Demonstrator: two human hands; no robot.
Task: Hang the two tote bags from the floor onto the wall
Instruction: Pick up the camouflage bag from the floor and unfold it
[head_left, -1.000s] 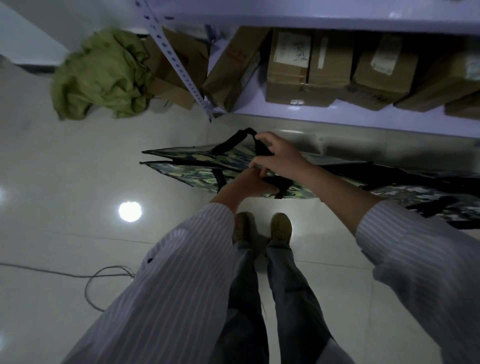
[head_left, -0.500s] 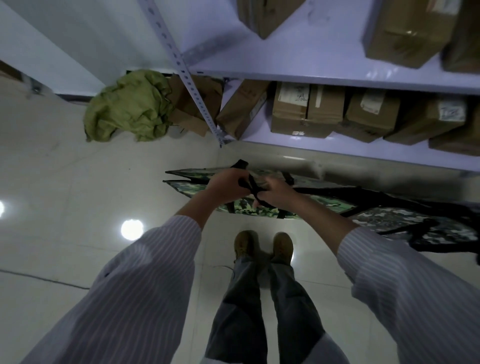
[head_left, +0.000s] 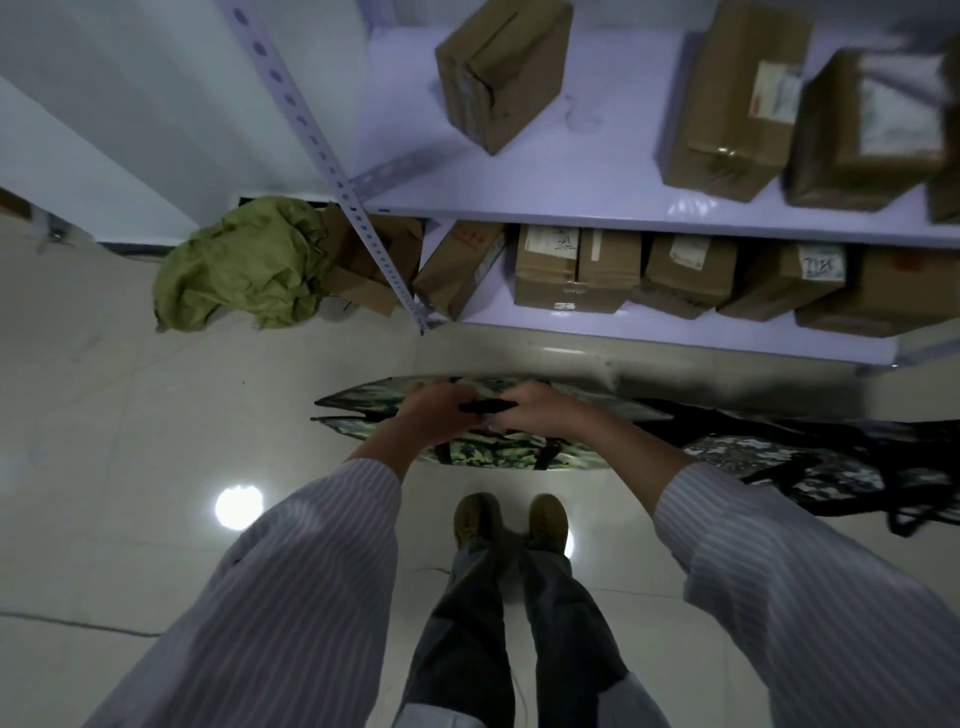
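Head view, looking down: the left hand (head_left: 434, 415) and the right hand (head_left: 537, 413) are both clenching round the black handle straps (head_left: 485, 407) of tote bag 1 (head_left: 498, 453), knuckles nearly touching. The camouflage bag is hanging flat and edge-on below them, in front of the shoes (head_left: 511, 519); whether its base is clearing the floor (head_left: 130, 415) cannot be told from above. Tote bag 2 (head_left: 769, 462) is lying on the floor to the person's right, near bag 1, w/ its dark straps sprawling loose below the shelf unit (head_left: 623, 197). No hook or peg is showing, so the hanging point on the wall is sitting outside the frame. Risks, as judged: (1) the hands are hiding the straps, so only 1 of the 2 loops may be sitting in the grip, leaving the bag tipping open or sliding off a hook; (2) bag 1's right end is lying close to bag 2's straps, so lifting may be snagging and dragging bag 2; (3) swinging the wide bag round may be clipping the upright post (head_left: 332, 171) or the cardboard boxes (head_left: 571, 270); (4) bag 2's loose straps are posing a trip hazard during the turn.
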